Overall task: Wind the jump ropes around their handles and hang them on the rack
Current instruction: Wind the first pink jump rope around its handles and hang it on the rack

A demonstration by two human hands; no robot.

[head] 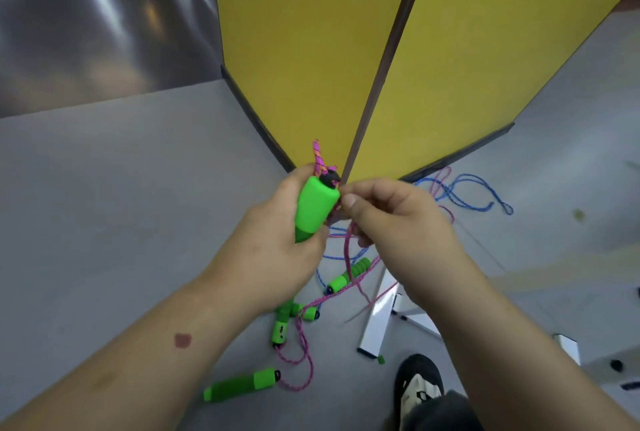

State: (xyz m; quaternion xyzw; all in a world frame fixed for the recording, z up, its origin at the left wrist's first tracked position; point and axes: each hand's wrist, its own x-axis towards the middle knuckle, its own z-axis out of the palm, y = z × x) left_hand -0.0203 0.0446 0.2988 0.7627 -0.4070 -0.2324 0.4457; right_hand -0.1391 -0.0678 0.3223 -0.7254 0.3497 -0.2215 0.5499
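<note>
1. the left grip (pixel 277 250) clenches a green handle (pixel 313 211), held above the floor (pixel 121 188) with its black cap up.
2. the right grip (pixel 391 223) pinches the pink rope (pixel 346 250) just beside that handle; the rope trails down to the floor.
3. more green handles (pixel 242 385) lie on the floor below the hands, tangled with a blue rope (pixel 464 193).
4. yellow panels (pixel 304 50) stand ahead; a shoe (pixel 419 385) shows near the bottom edge.

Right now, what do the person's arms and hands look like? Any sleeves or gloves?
Both arms are bare, with no sleeves, gloves, watch or rings showing. The left hand and right hand have short nails. The left forearm bears a small reddish patch. Below, one black-and-white shoe shows.
</note>
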